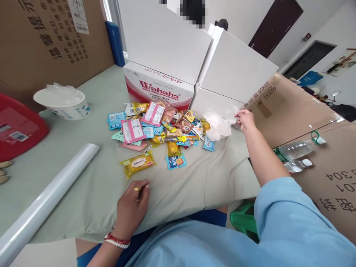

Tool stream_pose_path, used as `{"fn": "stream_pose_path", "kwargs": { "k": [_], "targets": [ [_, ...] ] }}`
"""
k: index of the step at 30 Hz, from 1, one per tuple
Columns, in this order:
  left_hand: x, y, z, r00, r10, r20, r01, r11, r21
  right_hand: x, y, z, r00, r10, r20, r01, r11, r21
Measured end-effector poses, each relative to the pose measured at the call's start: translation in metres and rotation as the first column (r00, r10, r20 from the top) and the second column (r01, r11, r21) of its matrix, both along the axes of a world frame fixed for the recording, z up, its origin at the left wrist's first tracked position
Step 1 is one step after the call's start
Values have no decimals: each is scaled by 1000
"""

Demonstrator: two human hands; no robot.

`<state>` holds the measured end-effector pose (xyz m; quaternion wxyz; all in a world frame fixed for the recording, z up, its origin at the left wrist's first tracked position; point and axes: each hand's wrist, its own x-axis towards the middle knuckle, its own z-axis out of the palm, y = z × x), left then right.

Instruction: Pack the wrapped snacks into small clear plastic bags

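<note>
My right hand [245, 119] reaches out to the right side of the table and pinches the edge of a thin clear plastic bag [218, 125]. The crumpled bag lies against the right end of a heap of wrapped snacks [160, 131]. Close to the table's front edge, my left hand [133, 205] rests on the cloth with its fingers curled in, and nothing shows in it. Just beyond its fingertips lie a yellow snack packet [139, 163] and, farther right, a small blue packet [175, 161].
Behind the heap stand a Wahaha water carton [160, 87] and white boxes [167, 37]. To the left are a paper bucket [62, 105], a red container [19, 129] and a long silvery roll [50, 200]. Plastic bottles [296, 150] lie at right, above a green stool [244, 220].
</note>
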<state>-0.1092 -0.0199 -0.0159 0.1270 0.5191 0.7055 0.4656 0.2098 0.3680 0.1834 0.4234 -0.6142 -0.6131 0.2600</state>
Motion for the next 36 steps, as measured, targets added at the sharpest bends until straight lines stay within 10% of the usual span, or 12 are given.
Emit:
{"fn": "stream_pose_path", "kwargs": {
  "k": [7,11,14,17,20,22,27,31,36],
  "targets": [
    [21,-15,22,880,27,474,25,994,-103,-33,-136,-9,825,297,-480,-397,910,-119],
    [40,-5,46,374,-96,922,177,984,30,-62,-230,-52,737,339,-585,-605,716,-348],
    [46,1,57,49,-140,989,363,925,113,-79,-269,-85,694,390,-605,-707,525,-474],
    [47,-1,56,143,-62,988,427,904,-5,-81,-262,-103,721,529,-447,-693,534,-485],
    [44,-9,49,356,64,932,261,951,-165,-67,-223,-108,881,464,93,-428,865,-261],
    [40,-16,46,406,108,907,184,963,-197,-55,-197,-111,838,278,469,-258,960,-107],
    [23,-40,46,324,240,915,52,961,-270,-29,-158,-124,545,338,767,-200,941,-272],
    [7,-63,39,264,350,899,-52,936,-349,-6,-116,-102,614,215,759,-172,976,-137],
    [5,-75,35,505,366,782,-83,922,-378,8,-35,-79,680,-95,727,69,996,65]
  ]
}}
